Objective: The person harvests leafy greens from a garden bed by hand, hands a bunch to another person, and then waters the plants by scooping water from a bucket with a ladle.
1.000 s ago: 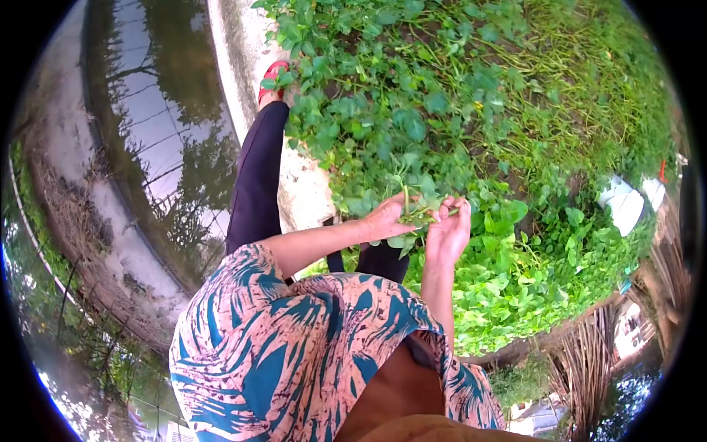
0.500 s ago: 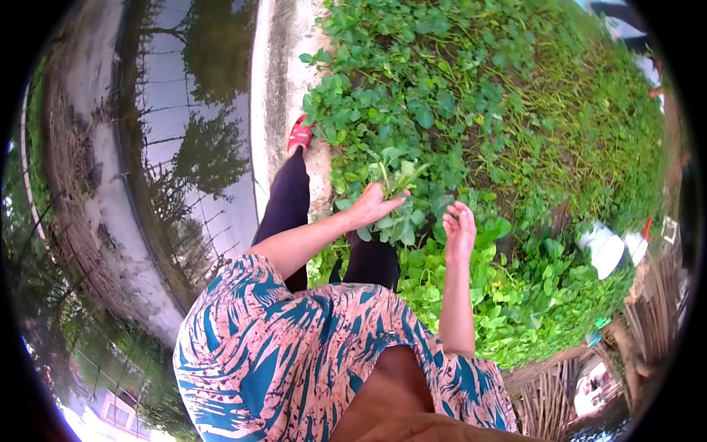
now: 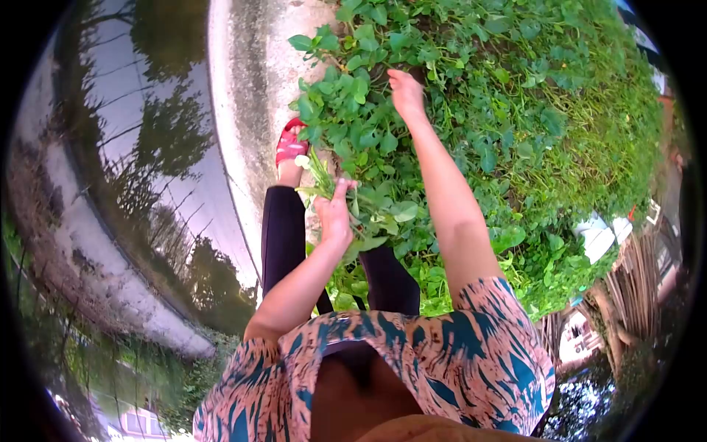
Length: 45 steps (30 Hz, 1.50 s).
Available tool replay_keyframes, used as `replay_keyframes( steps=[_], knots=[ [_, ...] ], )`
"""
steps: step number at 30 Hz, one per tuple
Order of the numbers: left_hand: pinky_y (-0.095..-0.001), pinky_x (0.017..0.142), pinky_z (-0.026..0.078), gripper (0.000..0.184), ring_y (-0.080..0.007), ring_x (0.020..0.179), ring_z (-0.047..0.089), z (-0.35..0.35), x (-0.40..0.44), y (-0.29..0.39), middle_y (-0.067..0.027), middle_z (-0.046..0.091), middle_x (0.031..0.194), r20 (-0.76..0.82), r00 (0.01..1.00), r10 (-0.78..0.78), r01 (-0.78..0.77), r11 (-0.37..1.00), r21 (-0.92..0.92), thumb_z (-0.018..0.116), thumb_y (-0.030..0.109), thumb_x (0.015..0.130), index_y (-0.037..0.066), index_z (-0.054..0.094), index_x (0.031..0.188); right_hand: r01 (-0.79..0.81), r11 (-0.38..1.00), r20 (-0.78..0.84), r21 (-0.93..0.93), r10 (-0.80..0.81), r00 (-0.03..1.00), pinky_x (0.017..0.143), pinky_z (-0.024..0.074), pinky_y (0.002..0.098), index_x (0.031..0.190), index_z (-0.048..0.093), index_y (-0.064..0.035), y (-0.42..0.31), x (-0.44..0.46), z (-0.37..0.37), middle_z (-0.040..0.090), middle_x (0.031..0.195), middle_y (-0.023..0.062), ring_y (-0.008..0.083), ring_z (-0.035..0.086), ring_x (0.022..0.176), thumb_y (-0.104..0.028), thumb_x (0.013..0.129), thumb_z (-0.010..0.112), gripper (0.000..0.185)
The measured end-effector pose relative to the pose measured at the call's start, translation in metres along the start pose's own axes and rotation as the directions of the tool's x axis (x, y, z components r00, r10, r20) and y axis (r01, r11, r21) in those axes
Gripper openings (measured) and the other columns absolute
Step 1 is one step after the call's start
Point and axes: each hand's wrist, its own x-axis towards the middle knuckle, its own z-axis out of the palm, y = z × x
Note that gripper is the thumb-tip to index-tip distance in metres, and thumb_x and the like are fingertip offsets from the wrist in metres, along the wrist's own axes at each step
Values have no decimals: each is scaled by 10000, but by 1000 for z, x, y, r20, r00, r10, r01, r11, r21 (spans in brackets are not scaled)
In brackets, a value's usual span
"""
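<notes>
My left hand (image 3: 333, 214) is closed around a bunch of cut leafy greens (image 3: 321, 175). Pale stem ends stick up past the thumb, and broad leaves hang on the right side of the fist. Stretched far forward, my right hand (image 3: 407, 94) is among the low leafy plants (image 3: 368, 96) near the bed's left edge. Its fingers are curled together at the foliage; whatever is between them is too small to make out.
A concrete ledge (image 3: 276, 66) runs along the bed, with my red shoe (image 3: 289, 144) on it. Left of it lies dark water (image 3: 169, 140). White containers (image 3: 595, 237) and a stack of sticks (image 3: 635, 283) stand at the right.
My right hand has gone from near my body forward and left into the plants. My left hand, still holding the greens, has shifted left. The view has moved too.
</notes>
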Motion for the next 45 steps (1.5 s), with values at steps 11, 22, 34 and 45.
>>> replay_keyframes(
  steps=[11, 22, 34, 45],
  knots=[
    [-311, 812, 451, 236, -137, 807, 592, 15, 5, 44, -91, 674, 839, 132, 990, -48, 54, 997, -47, 630, 212, 880, -1, 555, 951, 63, 833, 329, -550, 147, 933, 918, 330, 514, 1023, 580, -77, -74, -12, -12, 661, 954, 145, 312, 564, 1014, -256, 905, 473, 239],
    [-301, 871, 422, 256, -136, 827, 594, 16, 4, 5, -97, 679, 858, 186, 982, -16, 17, 1000, -7, 638, 167, 877, 11, 446, 944, 11, 989, 289, -147, 33, 957, 929, 384, 416, 1224, 535, -128, -29, -115, -112, 610, 1104, 82, 303, 516, 1010, 24, 791, 532, 459],
    [-295, 802, 474, 231, -174, 793, 620, -3, -2, -14, -104, 663, 837, 107, 982, -155, 149, 987, 64, 640, 128, 870, 10, 463, 963, 20, 971, 71, -238, -3, 997, 948, 425, 382, 1039, 601, -11, 27, -66, 13, 546, 1160, 186, 279, 531, 1069, 80, 746, 505, 321],
    [-299, 704, 494, 106, -160, 749, 616, -8, -5, 4, -99, 652, 792, 130, 987, -93, 84, 994, 70, 607, 75, 865, -2, 552, 912, 439, 854, 470, -278, -278, 838, 803, 462, 376, 777, 617, -66, 9, -162, 31, 573, 956, 86, 253, 538, 914, -66, 764, 557, 61]
  ],
)
